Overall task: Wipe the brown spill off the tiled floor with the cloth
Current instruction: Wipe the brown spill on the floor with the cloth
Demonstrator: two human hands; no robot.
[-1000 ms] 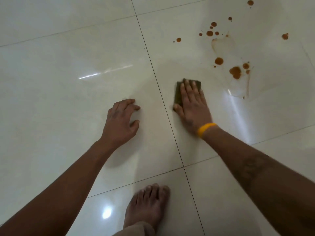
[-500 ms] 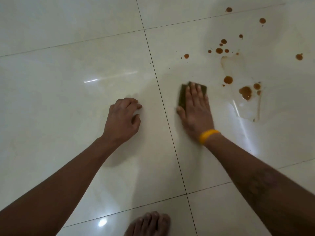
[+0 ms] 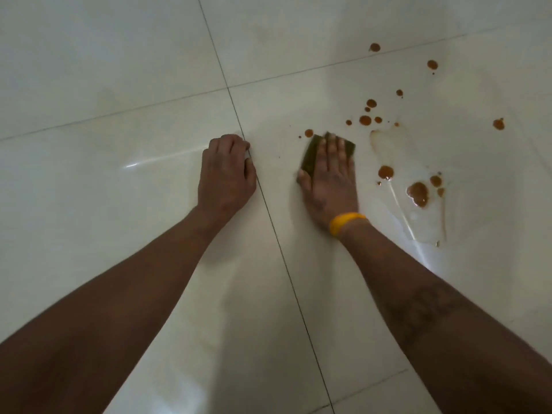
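My right hand (image 3: 328,177), with a yellow band at the wrist, lies flat on a dark green cloth (image 3: 310,155) and presses it onto the glossy white tiled floor (image 3: 119,204). The cloth's far left corner touches a small brown drop (image 3: 309,133). More brown spill lies to the right: a cluster of drops (image 3: 365,120), one round drop (image 3: 385,171) and a larger blot (image 3: 418,193) inside a clear wet patch. My left hand (image 3: 227,174) rests on the floor with its fingers curled, knuckles down, left of a grout line, holding nothing.
Dark grout lines (image 3: 268,210) cross the floor between my arms and behind my hands. Single brown drops sit far right (image 3: 498,124) and far back (image 3: 374,47). A wet streak (image 3: 430,231) shines near my right forearm.
My right hand has pushed the cloth forward, away from me, up to the small brown drop. My left hand has curled into a loose fist. The view has tilted forward; my foot has left the frame.
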